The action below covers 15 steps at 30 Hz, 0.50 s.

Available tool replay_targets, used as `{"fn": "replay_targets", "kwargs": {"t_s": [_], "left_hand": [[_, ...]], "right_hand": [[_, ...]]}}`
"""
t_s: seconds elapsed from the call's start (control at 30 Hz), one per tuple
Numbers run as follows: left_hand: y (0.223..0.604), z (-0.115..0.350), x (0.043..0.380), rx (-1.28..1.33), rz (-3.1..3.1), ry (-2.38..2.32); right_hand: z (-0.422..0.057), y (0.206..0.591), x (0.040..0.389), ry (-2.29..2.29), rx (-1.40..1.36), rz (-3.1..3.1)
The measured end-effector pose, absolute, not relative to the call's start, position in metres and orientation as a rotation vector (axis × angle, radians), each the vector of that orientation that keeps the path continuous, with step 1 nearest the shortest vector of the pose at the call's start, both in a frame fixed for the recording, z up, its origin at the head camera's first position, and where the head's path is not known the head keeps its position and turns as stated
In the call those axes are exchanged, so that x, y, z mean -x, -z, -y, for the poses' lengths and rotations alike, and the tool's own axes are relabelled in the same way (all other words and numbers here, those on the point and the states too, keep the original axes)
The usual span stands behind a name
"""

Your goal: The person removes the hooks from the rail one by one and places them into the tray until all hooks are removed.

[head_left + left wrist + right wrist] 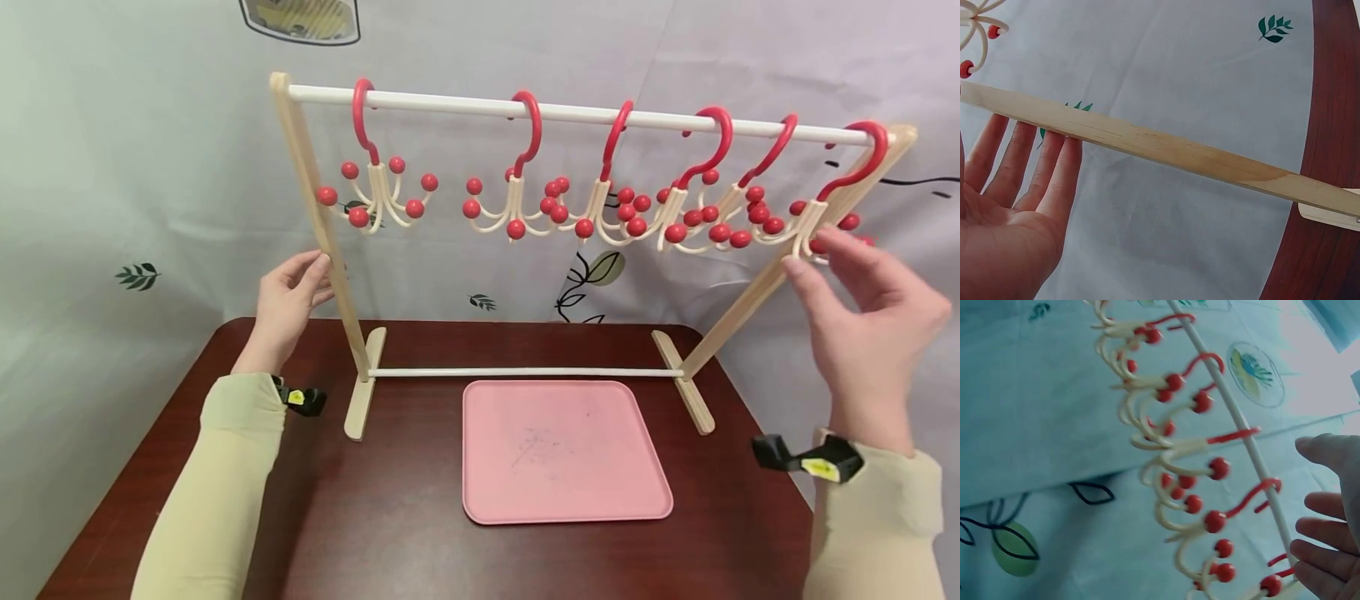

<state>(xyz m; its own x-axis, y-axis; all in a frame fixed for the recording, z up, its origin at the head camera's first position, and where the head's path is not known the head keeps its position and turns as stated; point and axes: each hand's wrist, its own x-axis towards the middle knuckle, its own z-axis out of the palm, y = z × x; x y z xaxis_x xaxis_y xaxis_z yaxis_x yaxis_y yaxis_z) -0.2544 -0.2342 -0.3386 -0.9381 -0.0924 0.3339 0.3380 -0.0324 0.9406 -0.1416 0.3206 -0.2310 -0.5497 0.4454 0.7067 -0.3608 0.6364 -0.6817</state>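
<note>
A wooden rack with a white top rod (450, 103) stands on the table. Several hooks with red tops and cream arms ending in red balls hang from the rod. My left hand (288, 292) is at the left wooden post (318, 196). In the left wrist view its straight fingers (1054, 169) reach the post's edge, the thumb mostly out of sight. My right hand (873, 308) is beside the rightmost hook rack (810, 218), thumb and forefinger close to its lower arms. The right wrist view shows its fingers (1325, 534) spread apart near the rod's end, with nothing between them.
A pink tray (566, 450) lies on the dark red-brown table (360, 517), in front of the rack's lower white bar (525, 372). Wooden feet (365, 392) stand at both ends. A pale printed cloth (187, 167) hangs behind.
</note>
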Motion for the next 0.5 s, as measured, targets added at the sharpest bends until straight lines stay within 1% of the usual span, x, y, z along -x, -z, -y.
{"fn": "replay_targets", "kwargs": {"t_s": [0.2,0.5], "left_hand": [[0.34,0.234,0.258,0.233,1.94,2.072],[0.337,0.239,0.264,0.235,1.964,2.157]], "right_hand": [[-0.333,0.201,0.163,-1.177,0.285,1.868],[-0.353,0.178,0.178,-1.304,0.506,1.858]]}}
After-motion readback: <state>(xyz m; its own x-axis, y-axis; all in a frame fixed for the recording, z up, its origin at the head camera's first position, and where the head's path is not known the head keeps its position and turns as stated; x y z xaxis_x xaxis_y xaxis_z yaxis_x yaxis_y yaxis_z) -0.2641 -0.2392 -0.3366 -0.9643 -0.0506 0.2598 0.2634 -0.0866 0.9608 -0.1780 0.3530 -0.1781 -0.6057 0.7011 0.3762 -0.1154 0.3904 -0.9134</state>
